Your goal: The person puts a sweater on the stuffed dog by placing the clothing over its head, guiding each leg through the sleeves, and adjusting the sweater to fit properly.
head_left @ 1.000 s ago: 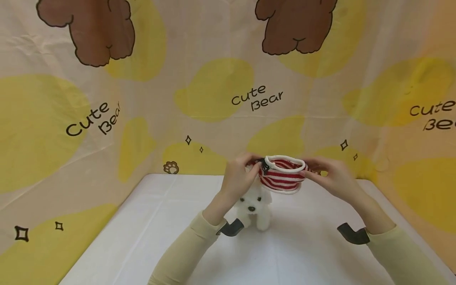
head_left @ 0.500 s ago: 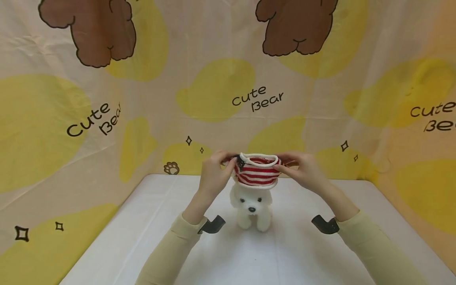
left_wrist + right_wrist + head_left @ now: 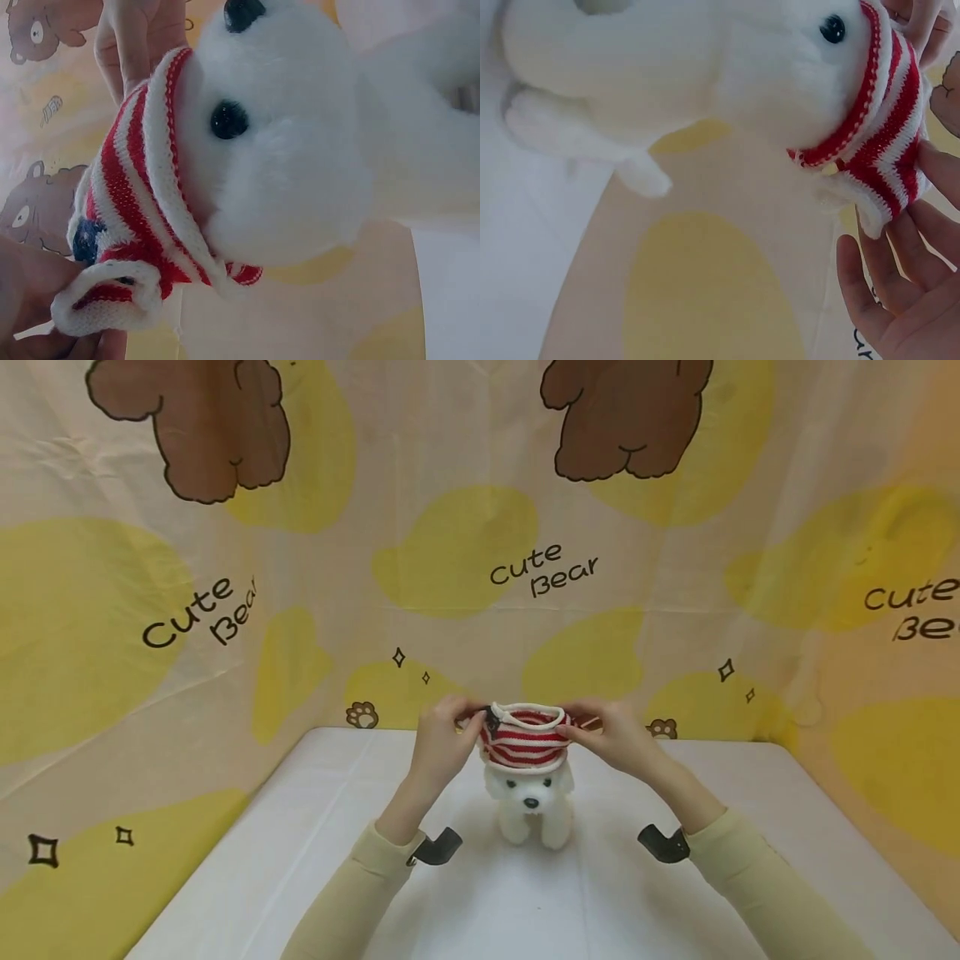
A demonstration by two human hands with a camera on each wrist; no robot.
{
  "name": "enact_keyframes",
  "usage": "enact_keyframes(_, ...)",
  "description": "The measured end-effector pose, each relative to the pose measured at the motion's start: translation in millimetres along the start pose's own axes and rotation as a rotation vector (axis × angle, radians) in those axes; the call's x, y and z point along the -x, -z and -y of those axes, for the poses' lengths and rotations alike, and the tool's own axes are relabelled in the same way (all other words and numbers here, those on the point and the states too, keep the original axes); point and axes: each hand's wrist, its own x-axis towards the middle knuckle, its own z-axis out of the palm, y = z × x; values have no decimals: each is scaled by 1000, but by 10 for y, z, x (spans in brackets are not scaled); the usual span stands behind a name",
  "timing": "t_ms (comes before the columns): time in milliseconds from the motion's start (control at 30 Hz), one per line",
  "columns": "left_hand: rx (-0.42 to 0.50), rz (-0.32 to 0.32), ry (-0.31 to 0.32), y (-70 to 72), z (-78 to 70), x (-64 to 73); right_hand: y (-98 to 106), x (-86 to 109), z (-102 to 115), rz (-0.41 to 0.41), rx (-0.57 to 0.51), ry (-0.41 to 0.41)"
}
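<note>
A small red-and-white striped knit sweater (image 3: 528, 745) sits over the top of a white plush dog's (image 3: 531, 814) head, its white-rimmed opening facing up. My left hand (image 3: 446, 739) pinches the sweater's left side beside a dark patch. On the opposite side my right hand (image 3: 611, 735) grips it between thumb and fingers. The left wrist view shows a short sleeve (image 3: 109, 296) with a white cuff at the left fingers. The sweater's lower edge lies just above the dog's eye (image 3: 229, 120). Facing me, the dog stands upright, its eyes, nose and front legs visible.
The dog stands on a white table (image 3: 360, 860) with rounded far corners. Behind and beside the table hangs a printed cloth (image 3: 450, 552) with yellow patches, brown bears and lettering. Black curved pieces (image 3: 438, 846) are fixed at both wrists.
Both hands have moved left with the sweater, from right of the dog to above it, then down onto its head. The dog has stayed in place.
</note>
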Motion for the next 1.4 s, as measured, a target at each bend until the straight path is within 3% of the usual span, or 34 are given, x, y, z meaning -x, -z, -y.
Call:
enact_keyframes(233,-26,46,41,-20,50,96,-71,26,-39,58,59,-29)
enact_keyframes(467,-12,85,93,-29,68,181,-65,70,-59,108,49,-58)
enact_keyframes(900,-23,100,113,-128,125,252,-88,124,-74,115,35,-87)
enact_keyframes(1100,-49,48,107,-100,82,241,-66,161,-67,80,34,-108)
enact_keyframes(1400,-3,-153,84,-22,62,355,-21,331,5,-87,68,-206)
